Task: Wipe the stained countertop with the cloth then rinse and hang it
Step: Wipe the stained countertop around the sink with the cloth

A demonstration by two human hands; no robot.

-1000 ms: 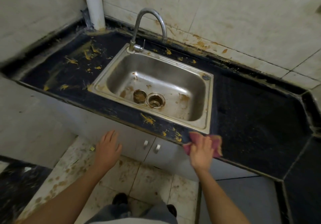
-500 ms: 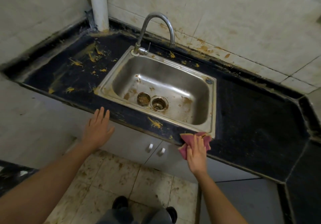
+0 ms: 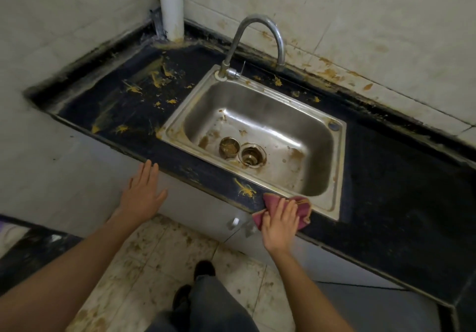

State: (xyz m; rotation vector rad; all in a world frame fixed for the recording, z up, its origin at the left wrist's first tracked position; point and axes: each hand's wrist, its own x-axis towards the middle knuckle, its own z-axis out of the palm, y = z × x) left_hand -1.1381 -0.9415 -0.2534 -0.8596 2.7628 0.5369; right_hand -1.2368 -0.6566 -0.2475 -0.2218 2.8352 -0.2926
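Cloth [image 3: 303, 206], dark pink and crumpled, on the front strip of the dark worktop [image 3: 386, 190], touching the near right corner of the steel sink [image 3: 340, 166]; one corner hangs over the worktop's front edge. Right grip [image 3: 279, 224]: palm down on the cloth, fingers nearly straight and slightly spread, pressing rather than clasping it. Left grip [image 3: 143, 197]: holding nothing, fingers straight and together, thumb out, fingertips at the worktop's front edge left of the sink; contact with the edge cannot be told. A yellow splash [image 3: 244, 188] lies just left of the cloth, and more yellow stains [image 3: 157, 79] mark the worktop left of the sink. In the basin, brown smears surround the drain [image 3: 251, 155] and a soiled strainer cup [image 3: 228, 147] just beside it. A curved tap [image 3: 253, 18] stands at the sink's far left corner; a white pipe [image 3: 171, 4] rises in the wall corner.
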